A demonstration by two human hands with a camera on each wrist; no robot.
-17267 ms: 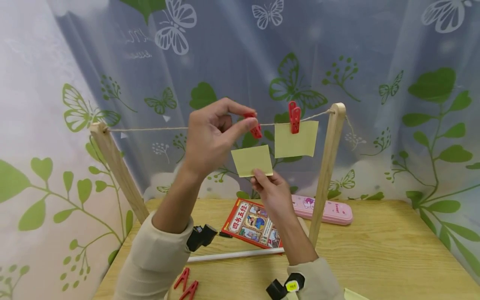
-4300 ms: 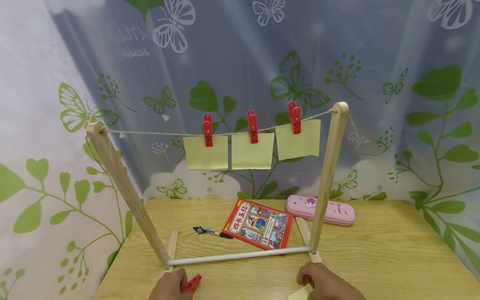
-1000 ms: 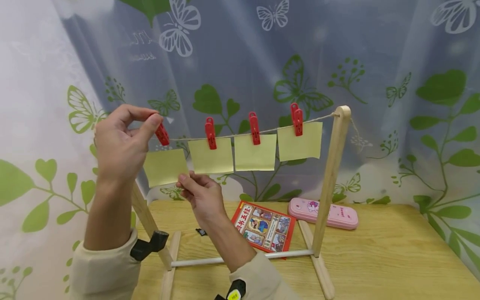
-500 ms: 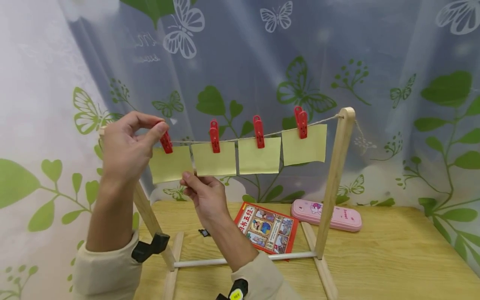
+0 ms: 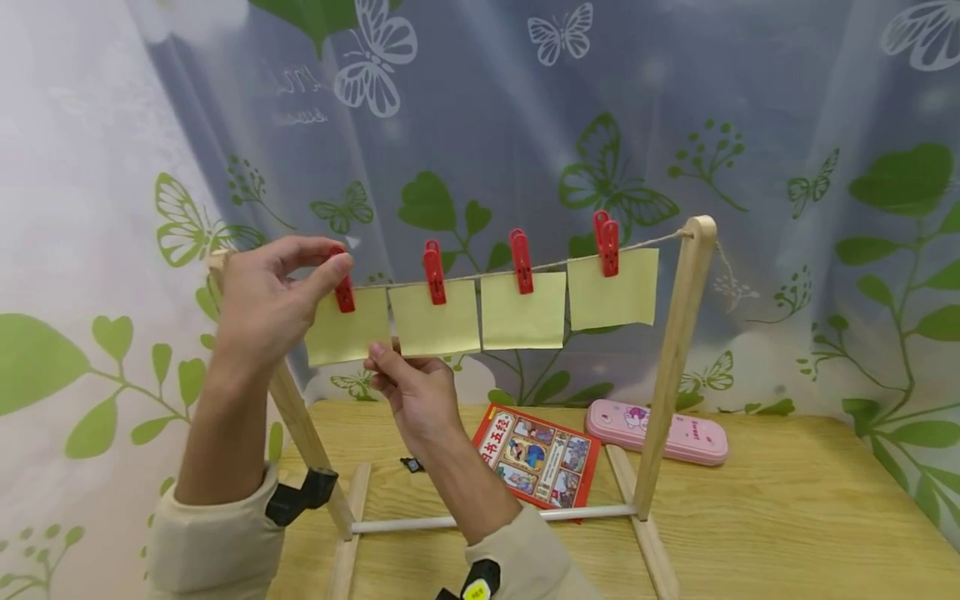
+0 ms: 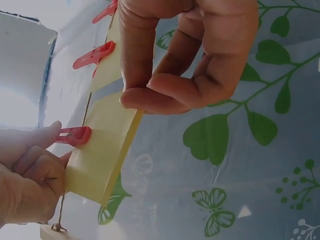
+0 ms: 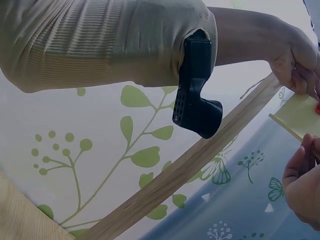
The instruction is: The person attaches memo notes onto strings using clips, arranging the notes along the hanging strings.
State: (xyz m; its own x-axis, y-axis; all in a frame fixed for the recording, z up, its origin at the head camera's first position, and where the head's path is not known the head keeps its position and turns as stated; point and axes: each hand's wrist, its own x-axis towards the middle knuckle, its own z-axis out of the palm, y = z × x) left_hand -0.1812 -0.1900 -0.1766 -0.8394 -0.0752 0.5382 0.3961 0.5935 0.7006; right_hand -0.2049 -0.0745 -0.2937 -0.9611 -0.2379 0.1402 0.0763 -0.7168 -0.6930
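My left hand (image 5: pixel 273 292) pinches a red clothespin (image 5: pixel 344 296) between thumb and index finger at the left part of the string. The clothespin sits over the top edge of a yellow sticky note (image 5: pixel 348 333). My right hand (image 5: pixel 423 396) pinches that note's lower right corner from below. In the left wrist view, the clothespin (image 6: pixel 75 135) overlaps the note (image 6: pixel 102 150) at the string, and my right hand (image 6: pixel 195 55) holds the opposite edge. To the right, three more notes hang in a row, each under its own red clothespin (image 5: pixel 435 273).
Two wooden posts (image 5: pixel 678 358) hold the string, joined low down by a white rod (image 5: pixel 588 513). Behind the rod lie a red-bordered book (image 5: pixel 536 454) and a pink pencil case (image 5: pixel 686 437). A small black object (image 5: pixel 412 464) lies partly behind my right arm.
Over seventeen seconds, the hanging notes grew from one to three. Within the last second, the leftmost note rose to the string and the clothespin came down over its top edge.
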